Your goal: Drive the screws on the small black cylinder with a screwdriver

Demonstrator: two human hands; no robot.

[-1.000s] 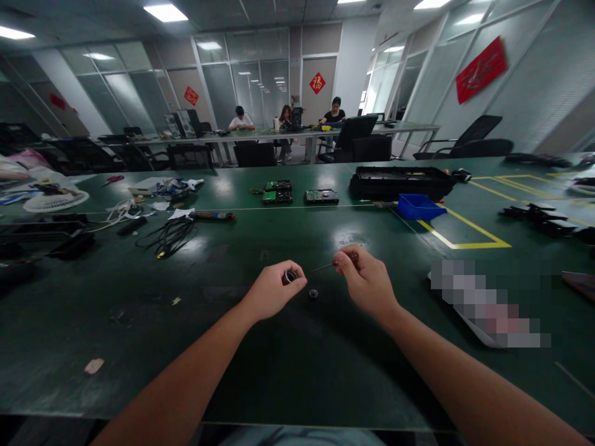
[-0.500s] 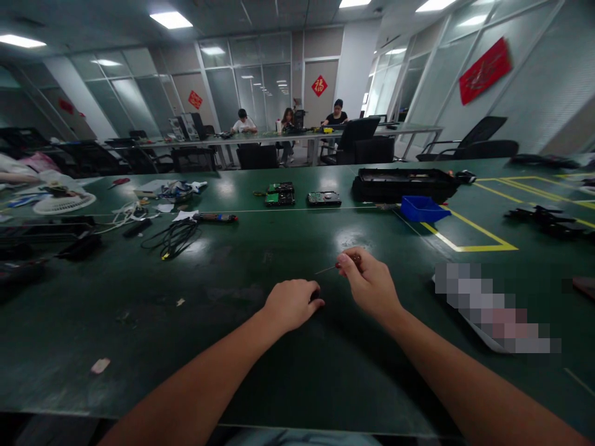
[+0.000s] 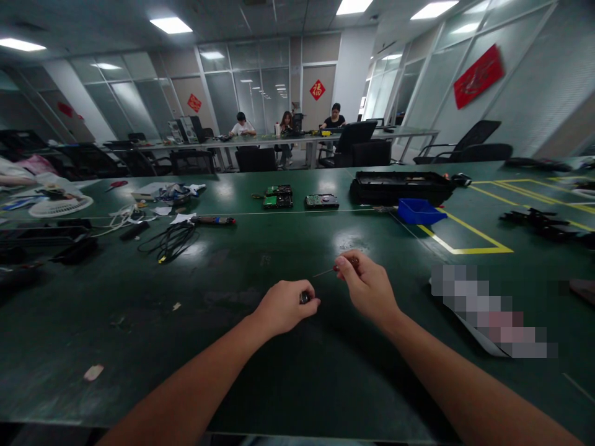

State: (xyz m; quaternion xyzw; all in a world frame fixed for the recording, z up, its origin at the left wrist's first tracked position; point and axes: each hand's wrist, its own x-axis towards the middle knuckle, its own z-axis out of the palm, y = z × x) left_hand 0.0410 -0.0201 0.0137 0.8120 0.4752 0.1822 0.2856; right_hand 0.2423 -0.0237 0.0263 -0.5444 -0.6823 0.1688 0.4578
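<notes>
Above the front middle of the green table, my left hand (image 3: 284, 305) is closed around a small dark object (image 3: 304, 298) with a shiny edge. Most of it is hidden by the fingers, so its kind cannot be made out. My right hand (image 3: 367, 282) pinches the reddish-brown handle of a thin screwdriver (image 3: 324, 272). The slender shaft points left, its tip close to the left hand's fingers but apart from the dark object.
Hard drives (image 3: 322, 201) and green circuit boards (image 3: 277, 197) lie farther back. A blue bin (image 3: 421, 212) stands by a long black housing (image 3: 402, 187). Black cables (image 3: 174, 240) and a soldering-iron-like tool (image 3: 214, 220) lie left. A blurred-out flat item (image 3: 488, 316) is at right.
The left hand has turned slightly, so more of the small dark object shows. The right hand with the screwdriver has barely moved, and the view has shifted a little.
</notes>
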